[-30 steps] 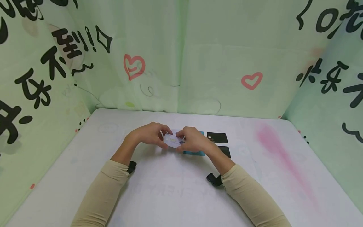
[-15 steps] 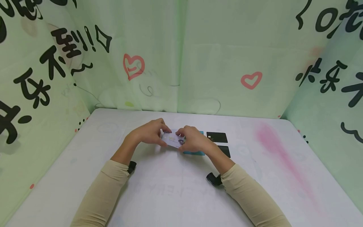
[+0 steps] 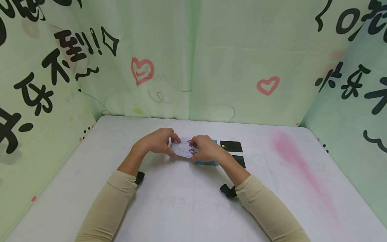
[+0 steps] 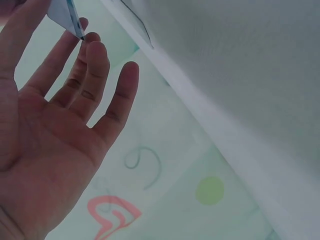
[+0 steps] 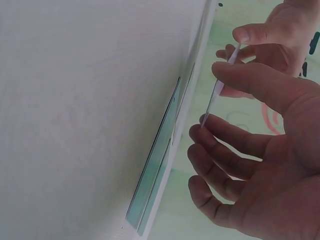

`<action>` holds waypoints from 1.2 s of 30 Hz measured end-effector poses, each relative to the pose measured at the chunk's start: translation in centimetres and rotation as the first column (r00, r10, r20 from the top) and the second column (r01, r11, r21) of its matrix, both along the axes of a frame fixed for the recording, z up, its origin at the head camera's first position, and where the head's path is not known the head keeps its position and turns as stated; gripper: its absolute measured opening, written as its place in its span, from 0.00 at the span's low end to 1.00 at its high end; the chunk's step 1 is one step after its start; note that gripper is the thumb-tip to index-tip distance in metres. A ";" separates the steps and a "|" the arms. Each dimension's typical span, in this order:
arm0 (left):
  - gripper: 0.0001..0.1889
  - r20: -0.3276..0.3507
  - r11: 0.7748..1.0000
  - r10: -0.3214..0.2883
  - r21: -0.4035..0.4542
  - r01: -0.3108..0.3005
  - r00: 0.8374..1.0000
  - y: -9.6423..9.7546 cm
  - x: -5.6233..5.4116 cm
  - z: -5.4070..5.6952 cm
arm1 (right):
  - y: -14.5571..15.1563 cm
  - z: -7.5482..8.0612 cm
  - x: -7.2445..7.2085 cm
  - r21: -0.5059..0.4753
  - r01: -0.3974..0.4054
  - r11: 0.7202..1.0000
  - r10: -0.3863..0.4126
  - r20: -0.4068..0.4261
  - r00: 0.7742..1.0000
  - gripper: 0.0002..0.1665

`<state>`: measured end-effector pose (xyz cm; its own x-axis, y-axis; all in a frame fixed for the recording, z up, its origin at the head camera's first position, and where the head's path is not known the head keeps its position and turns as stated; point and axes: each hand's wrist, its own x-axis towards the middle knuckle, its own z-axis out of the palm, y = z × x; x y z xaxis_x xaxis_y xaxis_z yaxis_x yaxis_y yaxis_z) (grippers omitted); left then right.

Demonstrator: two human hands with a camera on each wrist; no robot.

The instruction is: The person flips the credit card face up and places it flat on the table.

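A whitish card point(image 3: 182, 150) with a chip is held just above the table between both hands. My left hand point(image 3: 158, 142) pinches its left end, and my right hand point(image 3: 207, 149) pinches its right end between thumb and fingers. The right wrist view shows this card point(image 5: 218, 92) nearly edge-on. Behind it, a dark printed mark shows, perhaps on another pale card; the hands hide most of it. Blue cards point(image 3: 208, 163) lie flat under and beside my right hand, partly covered.
Two black cards lie right of the blue ones: a far one point(image 3: 231, 146) with a chip and a nearer one point(image 3: 240, 160), partly behind the right forearm. The white table point(image 3: 169, 208) has a pink stain at right. Green curtains point(image 3: 229, 67) stand around it.
The held card has moved slightly left and lies flatter, with more of its face showing. My left hand shifted a little left with it; the right hand barely moved.
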<state>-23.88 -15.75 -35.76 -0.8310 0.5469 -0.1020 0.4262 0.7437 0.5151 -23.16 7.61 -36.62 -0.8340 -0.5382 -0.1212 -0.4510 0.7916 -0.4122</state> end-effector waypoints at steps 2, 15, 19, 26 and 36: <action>0.29 0.007 1.000 0.000 -0.006 0.000 1.000 -0.1 0.1 0.0 | 0.0 0.0 0.0 0.002 0.000 1.000 0.000 0.002 1.000 0.30; 0.28 0.084 0.997 0.007 -0.075 -0.001 0.996 -0.1 0.1 0.1 | 0.0 -0.2 -0.2 0.008 0.001 1.000 -0.001 0.021 1.000 0.30; 0.27 0.084 0.995 -0.002 -0.100 0.010 0.996 -0.1 0.0 0.1 | 0.0 -0.2 -0.2 0.018 -0.005 1.000 0.005 0.040 0.999 0.29; 0.25 0.101 0.992 0.001 -0.125 0.012 0.995 -0.1 0.2 0.2 | 0.0 -0.2 -0.1 0.011 -0.020 1.000 0.020 0.059 0.998 0.29; 0.24 0.092 0.987 -0.016 -0.158 0.031 0.996 0.0 0.0 -0.2 | 0.0 -0.2 -0.1 0.012 -0.036 0.999 0.035 0.069 0.997 0.28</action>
<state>-23.89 -15.76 -35.93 -0.8016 0.5368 -0.2632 0.4017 0.8097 0.4279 -23.26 7.56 -36.85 -0.8040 -0.5652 -0.1850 -0.4496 0.7812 -0.4331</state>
